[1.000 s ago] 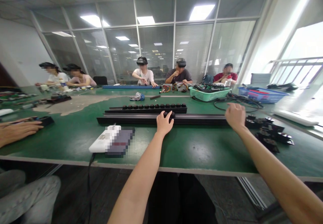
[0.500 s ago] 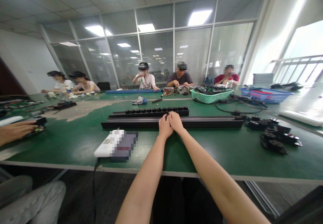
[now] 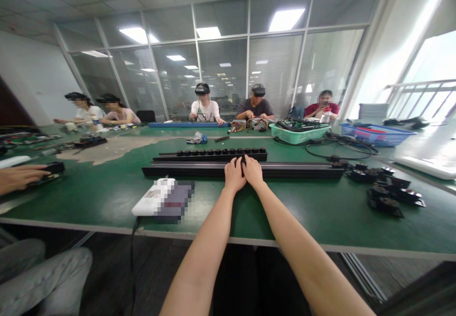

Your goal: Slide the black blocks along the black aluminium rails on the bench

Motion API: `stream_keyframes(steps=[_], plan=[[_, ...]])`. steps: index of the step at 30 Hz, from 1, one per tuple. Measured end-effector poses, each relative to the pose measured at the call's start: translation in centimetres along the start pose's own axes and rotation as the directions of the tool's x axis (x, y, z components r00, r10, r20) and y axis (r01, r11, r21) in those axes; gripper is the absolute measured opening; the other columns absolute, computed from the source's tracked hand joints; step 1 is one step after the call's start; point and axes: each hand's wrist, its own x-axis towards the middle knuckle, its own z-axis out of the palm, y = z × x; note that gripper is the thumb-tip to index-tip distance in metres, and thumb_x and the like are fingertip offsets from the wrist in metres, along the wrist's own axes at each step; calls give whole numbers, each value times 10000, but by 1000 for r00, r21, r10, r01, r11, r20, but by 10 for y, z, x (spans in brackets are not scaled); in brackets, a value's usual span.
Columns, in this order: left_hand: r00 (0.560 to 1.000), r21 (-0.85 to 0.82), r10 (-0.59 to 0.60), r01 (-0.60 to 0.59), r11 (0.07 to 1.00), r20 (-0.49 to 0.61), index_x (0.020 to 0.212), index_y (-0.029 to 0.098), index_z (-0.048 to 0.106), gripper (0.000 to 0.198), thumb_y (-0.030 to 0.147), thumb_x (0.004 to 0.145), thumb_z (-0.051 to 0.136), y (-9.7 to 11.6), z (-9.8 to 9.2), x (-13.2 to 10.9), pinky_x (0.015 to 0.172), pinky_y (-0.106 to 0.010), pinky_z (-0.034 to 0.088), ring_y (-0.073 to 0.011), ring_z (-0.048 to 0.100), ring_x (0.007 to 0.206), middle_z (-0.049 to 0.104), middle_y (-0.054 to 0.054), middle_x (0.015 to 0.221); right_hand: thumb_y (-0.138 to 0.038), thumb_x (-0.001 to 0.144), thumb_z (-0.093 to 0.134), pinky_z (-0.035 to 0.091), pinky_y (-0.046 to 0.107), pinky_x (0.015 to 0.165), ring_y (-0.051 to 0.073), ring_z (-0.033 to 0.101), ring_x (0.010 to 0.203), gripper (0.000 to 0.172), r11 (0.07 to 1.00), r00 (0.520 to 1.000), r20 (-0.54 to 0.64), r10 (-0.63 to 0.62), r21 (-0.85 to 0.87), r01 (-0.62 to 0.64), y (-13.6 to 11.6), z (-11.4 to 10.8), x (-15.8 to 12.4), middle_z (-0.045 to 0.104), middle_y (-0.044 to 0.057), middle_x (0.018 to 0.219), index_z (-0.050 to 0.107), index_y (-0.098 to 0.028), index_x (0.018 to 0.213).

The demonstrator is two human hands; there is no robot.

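Observation:
A long black channel-shaped rail (image 3: 188, 170) lies across the table in front of me, with a lighter grey strip along its top. My left hand (image 3: 235, 176) and my right hand (image 3: 253, 171) meet over it, right of its middle, fingers curled. Between their fingertips shows a small black part (image 3: 243, 160), mostly covered by the hands; its exact kind cannot be made out. Just behind lies a second, shorter black rail (image 3: 167, 157) carrying a row of small round-topped black pieces (image 3: 210, 152). At the long rail's right end sit several loose black parts (image 3: 386, 202).
A white device (image 3: 153, 197) with a cable and a dark flat thing (image 3: 174, 204) lie left of my arms. A co-worker's hand (image 3: 21, 178) works at far left. Green basket (image 3: 302, 135), blue basket (image 3: 379, 135) and black cables (image 3: 338, 149) stand beyond. Several people sit opposite.
My hands have parted slightly at the fingertips, so the small black part shows more between them. A person opposite has lowered a hand from near the face.

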Motion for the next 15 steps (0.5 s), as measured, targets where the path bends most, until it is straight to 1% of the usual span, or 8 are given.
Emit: stream_keyframes(steps=[2, 4, 5, 7, 10, 12, 15], plan=[[1000, 3, -8, 8, 1000, -11, 1579, 76, 363, 708, 257, 926, 565, 1, 1, 0, 1257, -453, 265, -304, 368, 1542, 433, -243, 1610, -271, 1050, 411, 422, 404, 1129, 285, 589, 1331, 573, 1000, 1000, 25, -4, 7, 4, 3, -1, 0, 589, 210, 1501, 400, -86, 1592], [1000, 6, -10, 10, 1000, -16, 1593, 46, 329, 739, 281, 932, 562, 1, 3, 0, 1258, -451, 267, -313, 370, 1540, 419, -255, 1618, -299, 1048, 432, 401, 419, 1150, 293, 590, 1344, 609, 1000, 1000, 12, 0, -1, 0, 6, 0, 0, 594, 244, 1486, 364, -43, 1596], [1000, 8, -9, 9, 1000, -15, 1595, 34, 321, 749, 290, 934, 562, 1, 3, 1, 1260, -452, 265, -318, 371, 1539, 412, -260, 1623, -308, 1048, 437, 381, 429, 1168, 296, 585, 1355, 604, 1000, 1000, -3, 4, -8, -4, 7, 0, -1, 606, 256, 1467, 377, -33, 1582], [1000, 11, -10, 10, 1000, -10, 1594, 31, 322, 753, 298, 933, 563, 0, 5, 2, 1263, -460, 260, -328, 373, 1539, 405, -263, 1629, -309, 1053, 435, 338, 436, 1200, 288, 577, 1372, 542, 1000, 1000, -19, 7, -12, -7, 9, 0, -1, 639, 256, 1425, 454, -41, 1525], [1000, 8, -16, 17, 1000, -12, 1595, 76, 340, 740, 300, 927, 568, -1, 6, 3, 1261, -481, 264, -336, 379, 1538, 412, -248, 1633, -298, 1061, 429, 327, 411, 1200, 265, 607, 1333, 434, 1000, 1000, -1, -16, 3, 16, 10, -2, -2, 681, 227, 1370, 557, -81, 1415], [1000, 5, -21, 21, 1000, -21, 1595, 100, 347, 729, 303, 930, 565, -1, 6, 3, 1259, -489, 268, -337, 391, 1533, 418, -239, 1632, -301, 1062, 436, 332, 409, 1190, 260, 637, 1282, 395, 1000, 1000, -3, -21, 8, 21, 10, -4, -3, 704, 215, 1331, 576, -99, 1371], [999, 7, -25, 25, 1000, -29, 1591, 93, 353, 711, 310, 943, 552, -2, 7, 4, 1260, -484, 271, -334, 409, 1522, 422, -242, 1627, -295, 1058, 446, 314, 429, 1202, 253, 657, 1243, 355, 1000, 999, -31, -15, 9, 15, 10, -6, -3, 727, 197, 1287, 586, -123, 1336]])
